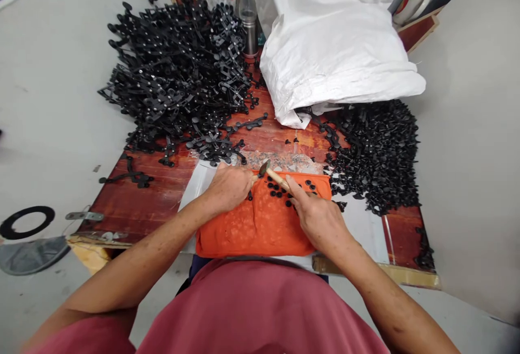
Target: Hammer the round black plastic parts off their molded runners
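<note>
The right hand is curled round a wooden-handled hammer, whose head sits near the far edge of an orange cloth. The left hand, fingers bent in, is just left of that head; I cannot tell what it grips. Black studs lie on the cloth between the hands
</note>
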Available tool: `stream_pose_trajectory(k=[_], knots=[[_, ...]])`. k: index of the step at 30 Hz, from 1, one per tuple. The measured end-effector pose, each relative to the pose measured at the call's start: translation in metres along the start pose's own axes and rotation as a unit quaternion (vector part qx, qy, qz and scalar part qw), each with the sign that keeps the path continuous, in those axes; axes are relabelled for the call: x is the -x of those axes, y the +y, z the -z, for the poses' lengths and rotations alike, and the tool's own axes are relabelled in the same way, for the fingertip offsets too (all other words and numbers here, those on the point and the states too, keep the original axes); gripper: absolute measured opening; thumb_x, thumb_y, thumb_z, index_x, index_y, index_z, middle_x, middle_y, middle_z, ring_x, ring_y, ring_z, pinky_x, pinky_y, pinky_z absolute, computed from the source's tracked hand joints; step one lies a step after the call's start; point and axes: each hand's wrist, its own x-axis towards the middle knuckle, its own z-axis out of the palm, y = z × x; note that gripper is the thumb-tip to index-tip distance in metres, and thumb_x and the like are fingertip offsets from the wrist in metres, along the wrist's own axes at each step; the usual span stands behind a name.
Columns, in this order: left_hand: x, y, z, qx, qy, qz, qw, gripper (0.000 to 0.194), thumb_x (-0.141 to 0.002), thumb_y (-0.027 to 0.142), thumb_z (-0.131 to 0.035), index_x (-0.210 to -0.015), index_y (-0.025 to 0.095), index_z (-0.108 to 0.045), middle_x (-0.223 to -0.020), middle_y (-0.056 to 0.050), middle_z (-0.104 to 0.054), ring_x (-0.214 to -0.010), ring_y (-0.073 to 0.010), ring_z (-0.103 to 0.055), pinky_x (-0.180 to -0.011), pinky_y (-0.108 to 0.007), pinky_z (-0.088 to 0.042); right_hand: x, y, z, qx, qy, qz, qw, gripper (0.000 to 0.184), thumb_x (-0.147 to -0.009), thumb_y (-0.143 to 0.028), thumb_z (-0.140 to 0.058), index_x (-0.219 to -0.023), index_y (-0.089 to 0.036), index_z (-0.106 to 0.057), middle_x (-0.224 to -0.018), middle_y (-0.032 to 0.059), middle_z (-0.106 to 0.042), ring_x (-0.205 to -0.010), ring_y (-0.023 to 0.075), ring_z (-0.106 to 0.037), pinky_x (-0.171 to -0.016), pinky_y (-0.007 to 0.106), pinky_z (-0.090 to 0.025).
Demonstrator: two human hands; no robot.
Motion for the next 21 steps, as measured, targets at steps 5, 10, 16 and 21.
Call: stream_pose_trajectory(k=[5, 10, 16, 21], knots=[[0.001, 0.004, 0.004, -0.003, -0.012, 0.019, 1.0, 0.05, -0.105, 0.033, -0.027, -0.089, 0.017, -0.072, -0.098, -0.015, -0.077, -0.093, -0.0307, -0.069, -0.08, -0.041, -0.038, -0.003, -0.007, 0.008, 0.031, -0.005, -0.004, 0.999, 0.066, -0.105, -0.024, -0.039, -0.167, -0.032, -0.02, -0.095, 0.0062, -0.074, -0.069, 0.0217, -0.068, -0.058, 0.03, -0.047], [0.003, 0.008, 0.006, -0.02, -0.019, 0.027, 0.999, 0.048, -0.104, 0.031, -0.027, -0.09, 0.017, -0.07, -0.098, -0.014, -0.076, -0.094, -0.0316, -0.07, -0.081, -0.042, -0.039, -0.013, -0.016, 0.011, 0.048, -0.071, -0.007, 0.996, 0.067, -0.102, -0.021, -0.044, -0.166, -0.033, -0.024, -0.087, 0.0066, -0.075, -0.069, 0.0239, -0.069, -0.06, 0.03, -0.045], [0.011, 0.001, 0.011, 0.072, 0.014, 0.045, 0.996, 0.039, -0.103, 0.032, -0.027, -0.102, 0.019, -0.064, -0.097, -0.011, -0.074, -0.092, -0.0276, -0.068, -0.082, -0.038, -0.042, -0.005, 0.005, 0.018, -0.204, 0.051, -0.03, 0.977, 0.048, -0.106, -0.031, -0.041, -0.152, -0.024, -0.048, -0.09, 0.0054, -0.074, -0.075, 0.0224, -0.066, -0.068, 0.03, -0.044], [0.02, -0.001, 0.023, 0.303, 0.077, 0.056, 0.948, 0.044, -0.099, 0.033, -0.035, -0.141, 0.02, -0.045, -0.083, 0.0, -0.065, -0.074, -0.018, -0.061, -0.074, -0.03, -0.045, 0.003, 0.016, 0.013, -0.394, 0.084, -0.051, 0.914, 0.019, -0.1, -0.033, -0.051, -0.105, -0.022, -0.064, -0.077, -0.0015, -0.061, -0.071, 0.0176, -0.056, -0.068, 0.028, -0.042]])
